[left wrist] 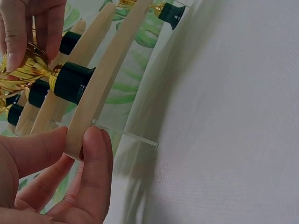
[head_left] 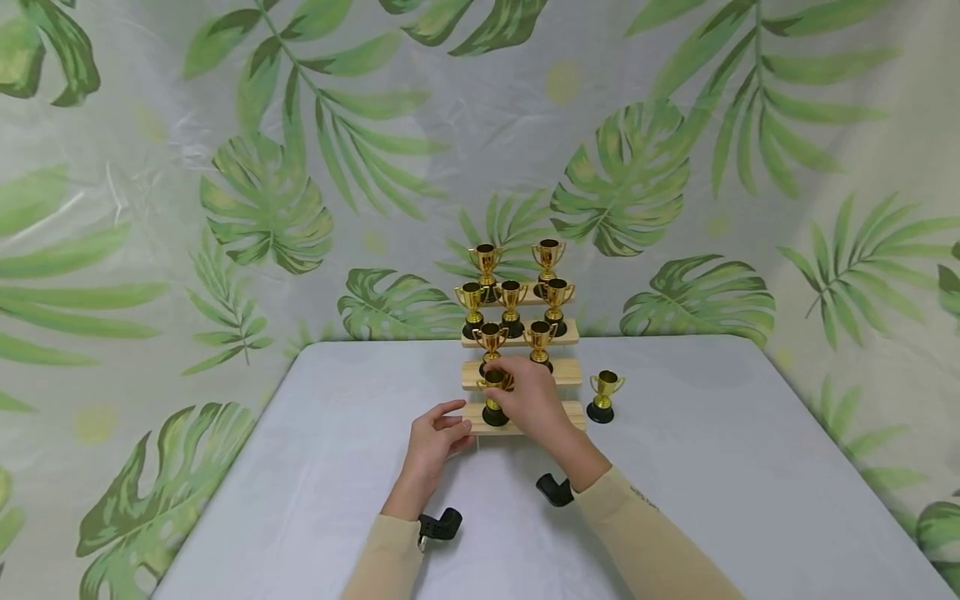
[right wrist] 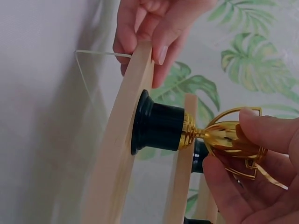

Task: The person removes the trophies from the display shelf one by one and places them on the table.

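My right hand [head_left: 531, 398] pinches the gold cup of a small trophy [right wrist: 161, 122] with a black base. The base stands on the lowest wooden shelf [head_left: 474, 412] of a stepped rack, towards its left end. At that end my left hand [head_left: 437, 437] holds the board, thumb on one face and fingers on the other, as the left wrist view shows at the shelf tip [left wrist: 74, 144]. Another trophy [head_left: 602, 408] stands on the table just right of the rack.
Several matching trophies stand on the upper shelves, such as one on the middle shelf [head_left: 511, 308]. A thin transparent support [left wrist: 135, 134] shows beneath the lowest board. Behind the white table [head_left: 337, 467] hangs a leaf-patterned cloth [head_left: 495, 125].
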`<state>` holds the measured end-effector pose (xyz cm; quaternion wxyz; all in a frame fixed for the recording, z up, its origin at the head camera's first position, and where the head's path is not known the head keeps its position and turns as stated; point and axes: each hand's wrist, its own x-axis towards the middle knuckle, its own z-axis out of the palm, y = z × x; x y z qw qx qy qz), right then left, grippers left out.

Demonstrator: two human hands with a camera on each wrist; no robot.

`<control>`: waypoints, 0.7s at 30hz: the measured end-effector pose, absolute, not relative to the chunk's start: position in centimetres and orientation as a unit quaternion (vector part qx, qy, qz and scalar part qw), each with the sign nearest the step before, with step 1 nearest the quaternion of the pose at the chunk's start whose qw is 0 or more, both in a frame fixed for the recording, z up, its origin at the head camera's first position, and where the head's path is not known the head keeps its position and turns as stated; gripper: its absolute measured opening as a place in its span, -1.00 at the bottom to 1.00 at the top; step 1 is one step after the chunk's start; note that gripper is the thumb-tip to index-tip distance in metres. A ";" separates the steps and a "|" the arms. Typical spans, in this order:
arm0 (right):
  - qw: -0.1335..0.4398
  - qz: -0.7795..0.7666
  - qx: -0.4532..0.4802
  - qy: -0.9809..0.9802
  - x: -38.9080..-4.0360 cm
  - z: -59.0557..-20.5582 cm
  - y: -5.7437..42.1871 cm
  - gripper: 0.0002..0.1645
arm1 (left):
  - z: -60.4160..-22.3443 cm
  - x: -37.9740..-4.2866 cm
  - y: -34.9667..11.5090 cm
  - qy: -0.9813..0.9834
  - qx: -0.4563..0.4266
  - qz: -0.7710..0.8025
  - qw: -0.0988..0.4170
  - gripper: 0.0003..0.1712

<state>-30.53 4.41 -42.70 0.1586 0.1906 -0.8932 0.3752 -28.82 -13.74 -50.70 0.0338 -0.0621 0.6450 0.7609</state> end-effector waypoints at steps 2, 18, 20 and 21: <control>0.161 0.376 0.193 -0.892 -30.5 -42.8 4.4 -0.61 | -51.1 -29.1 -13.8 0.646 -0.064 0.760 0.032 -0.45; 0.170 0.383 0.190 -0.888 -29.7 -42.7 5.3 -0.55 | -51.6 -29.0 -13.5 0.651 -0.063 0.756 0.018 -0.47; 0.174 0.384 0.190 -0.887 -29.5 -42.5 5.7 -0.53 | -51.6 -29.0 -13.6 0.649 -0.061 0.758 0.017 -0.46; 0.176 0.382 0.190 -0.887 -29.4 -42.4 5.9 -0.53 | -51.5 -29.0 -13.6 0.649 -0.060 0.758 0.016 -0.46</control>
